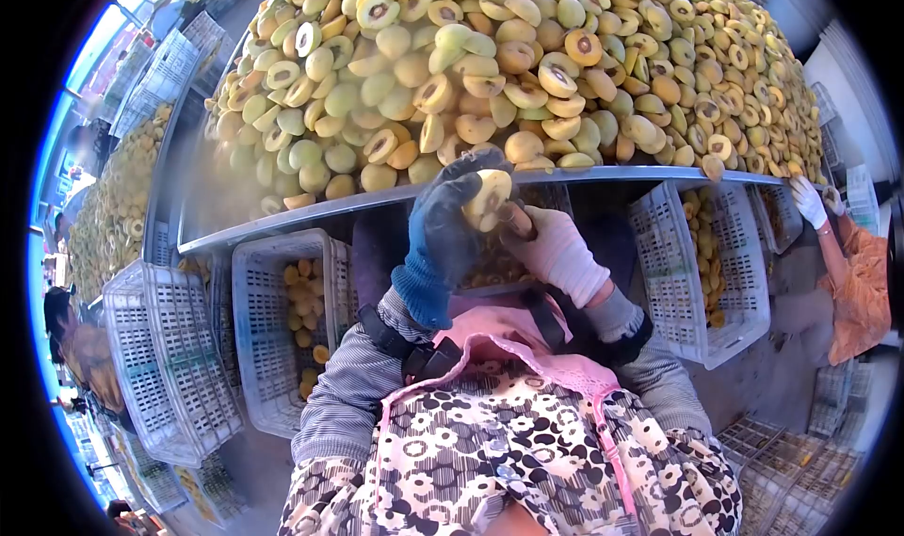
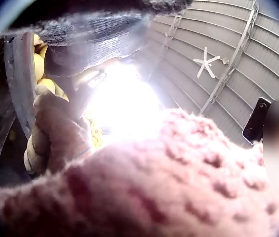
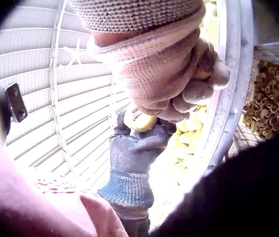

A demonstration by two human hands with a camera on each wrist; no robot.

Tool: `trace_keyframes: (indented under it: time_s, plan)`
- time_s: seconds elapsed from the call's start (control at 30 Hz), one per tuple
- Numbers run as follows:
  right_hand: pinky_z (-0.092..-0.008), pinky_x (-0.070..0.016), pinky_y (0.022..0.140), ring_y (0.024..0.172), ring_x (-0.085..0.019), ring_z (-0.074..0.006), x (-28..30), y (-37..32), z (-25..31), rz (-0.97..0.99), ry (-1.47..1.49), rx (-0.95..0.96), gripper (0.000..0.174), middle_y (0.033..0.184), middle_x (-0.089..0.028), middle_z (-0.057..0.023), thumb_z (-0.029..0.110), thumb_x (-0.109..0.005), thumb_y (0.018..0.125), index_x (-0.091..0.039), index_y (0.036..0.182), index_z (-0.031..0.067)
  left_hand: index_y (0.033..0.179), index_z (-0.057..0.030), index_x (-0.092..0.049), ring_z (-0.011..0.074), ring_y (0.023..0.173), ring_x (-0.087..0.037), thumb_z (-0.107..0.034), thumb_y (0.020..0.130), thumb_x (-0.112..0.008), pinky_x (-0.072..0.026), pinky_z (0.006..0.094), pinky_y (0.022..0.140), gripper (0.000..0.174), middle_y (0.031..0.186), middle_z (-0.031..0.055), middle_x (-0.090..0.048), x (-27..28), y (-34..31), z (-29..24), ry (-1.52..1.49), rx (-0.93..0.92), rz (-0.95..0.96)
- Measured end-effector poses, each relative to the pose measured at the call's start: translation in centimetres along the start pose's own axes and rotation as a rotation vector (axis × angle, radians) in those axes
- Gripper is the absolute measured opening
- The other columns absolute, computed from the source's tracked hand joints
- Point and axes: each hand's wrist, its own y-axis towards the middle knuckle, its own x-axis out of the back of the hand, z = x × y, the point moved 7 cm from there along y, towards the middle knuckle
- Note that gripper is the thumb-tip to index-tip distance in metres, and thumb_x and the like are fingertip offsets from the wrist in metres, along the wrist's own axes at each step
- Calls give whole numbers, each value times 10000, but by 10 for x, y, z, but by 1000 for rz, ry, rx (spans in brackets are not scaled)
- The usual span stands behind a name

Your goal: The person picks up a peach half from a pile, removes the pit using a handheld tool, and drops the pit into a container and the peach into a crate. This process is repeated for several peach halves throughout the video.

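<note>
My left hand (image 1: 444, 230), in a dark glove with a blue cuff, grips a halved yellow stone fruit (image 1: 488, 200), like a peach, with its cut face toward my right hand. A pinkish-white glove covers my right hand (image 1: 557, 254), whose fingers curl round a brown handle (image 1: 517, 220) of a small tool. In the right wrist view the tool's tip overlaps the fruit's cut face (image 3: 140, 121), and the right fingers sit close above the left glove. The left wrist view is washed out by glare. Just beyond both hands rises a heap of halved fruit (image 1: 508, 75).
A metal table rim (image 1: 377, 197) runs in front of the hands. White plastic crates (image 1: 247, 320) with some fruit stand at the left, and another crate (image 1: 744, 282) at the right. A bin of brown scraps (image 3: 272, 98) lies below. Another person's gloved hand (image 1: 808, 202) reaches in at far right.
</note>
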Motion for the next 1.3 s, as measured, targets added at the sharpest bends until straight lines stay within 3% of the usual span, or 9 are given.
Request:
trace_keyframes:
  time_s: [0.27,0.33,0.43,0.63,0.73,0.77,0.83,1.2,1.3]
  plan:
    - [-392,-510,720,815,-629,-369,-15,-6,-2,52,501,-89,278,851,-655,-192,257,-644,816,-636,1046,101,1208,34,-517,255,1019,-606,-278,926,-513,-513,365,868,421,1166,171,-591,5,-2,-4,209,-28,-51]
    - [-371,-511,678,756,-630,-362,3,2,3,-122,15,-30,217,808,-658,-170,214,-640,825,-645,1021,122,1202,25,-524,238,975,-622,-341,945,-499,-533,357,824,448,1139,158,-604,3,2,-6,292,-80,-60]
    - [-373,-510,637,715,-630,-362,33,-1,-5,-430,35,17,190,785,-657,-160,219,-632,835,-653,1008,141,1197,20,-530,223,942,-633,-386,961,-477,-549,345,779,472,1130,152,-611,17,5,-11,237,-5,-113]
    - [-399,-510,619,704,-645,-328,33,-10,3,-360,-144,261,358,750,-648,-158,197,-669,794,-631,1137,101,1209,1,-529,241,972,-624,-402,970,-453,-537,328,826,476,1146,163,-607,20,9,8,-151,196,-24]
    - [-407,-509,620,703,-642,-327,39,-10,6,-298,-236,272,372,748,-648,-149,177,-664,773,-620,1132,88,1184,-14,-543,210,932,-632,-429,972,-437,-544,302,766,478,1111,141,-622,-9,-6,-17,811,-467,211]
    - [-411,-506,611,691,-639,-328,42,-9,6,-274,-268,279,367,740,-646,-143,175,-657,770,-616,1122,80,1184,-14,-543,210,932,-632,-429,972,-437,-544,302,766,478,1111,141,-622,-12,-3,-16,818,-465,214]
    - [-415,-502,601,679,-636,-328,47,-8,4,-253,-294,286,362,733,-644,-137,173,-650,766,-612,1111,71,1131,-30,-565,163,822,-642,-444,965,-448,-543,254,633,461,1011,106,-642,2,9,18,365,211,46]
    - [-422,-482,582,672,-622,-344,51,-10,-40,-97,-332,259,300,714,-628,-151,255,-621,850,-614,1122,129,1010,-5,-609,130,640,-623,-445,960,-459,-516,239,555,468,821,77,-646,-20,22,53,578,96,76]
    - [-443,-490,616,722,-648,-339,56,-9,-47,44,-359,210,339,768,-660,-148,235,-573,851,-574,1158,91,1008,-2,-611,131,639,-628,-416,955,-484,-519,243,568,436,821,74,-650,-20,22,59,1023,-76,205]
